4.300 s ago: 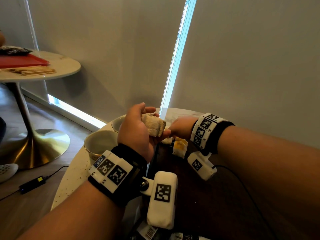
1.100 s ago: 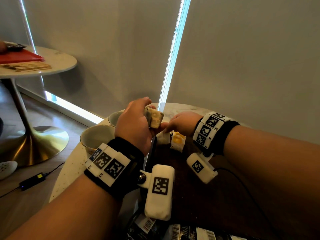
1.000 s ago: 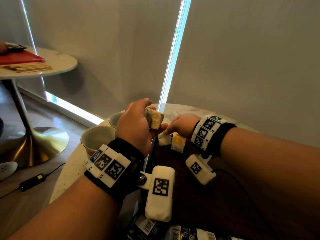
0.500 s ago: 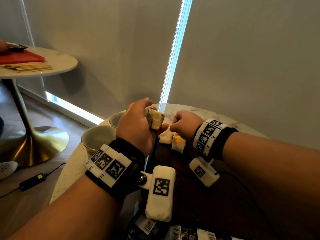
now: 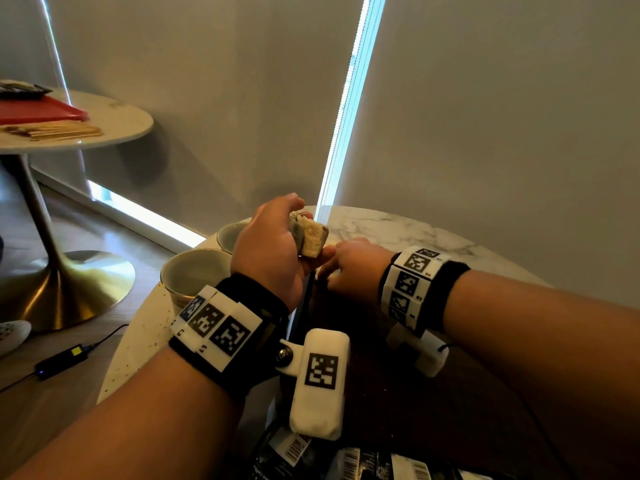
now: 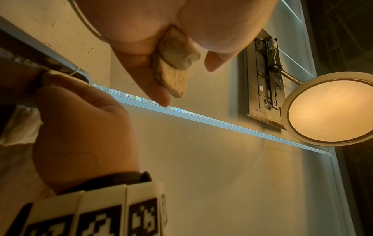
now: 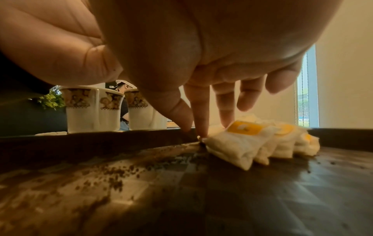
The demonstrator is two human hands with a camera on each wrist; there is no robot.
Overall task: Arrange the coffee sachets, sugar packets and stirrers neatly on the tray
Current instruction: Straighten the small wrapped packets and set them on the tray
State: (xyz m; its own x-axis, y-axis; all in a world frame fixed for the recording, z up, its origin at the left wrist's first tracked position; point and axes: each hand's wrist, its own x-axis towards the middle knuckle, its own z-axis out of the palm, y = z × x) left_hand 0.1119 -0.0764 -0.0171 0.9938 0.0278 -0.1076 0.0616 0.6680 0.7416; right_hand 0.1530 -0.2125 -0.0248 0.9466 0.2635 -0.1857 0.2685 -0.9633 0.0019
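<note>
So far only part of the job looks done. On the dark tray (image 7: 262, 191), a short row of white-and-yellow sugar packets (image 7: 252, 140) lies against its far rim, and the right hand (image 7: 201, 99) reaches down with fingers fairly straight, fingertips touching the packet at the cup end of the row, apparently nudging it into line. Whether it pinches anything I cannot tell. The left hand (image 5: 273, 247) hovers above the tray's far left corner, fingers curled round a small stack of brownish packets (image 5: 310, 237) not yet laid down. At the tray's near end, dark coffee sachets (image 5: 346, 462) lie loosely overlapped, so they probably need tidying. No stirrers show on the tray.

Two cups (image 7: 90, 110) stand just beyond the tray's left rim, so the left hand has little room on that side. The tray's middle is bare apart from scattered brown crumbs, leaving space for more rows.
</note>
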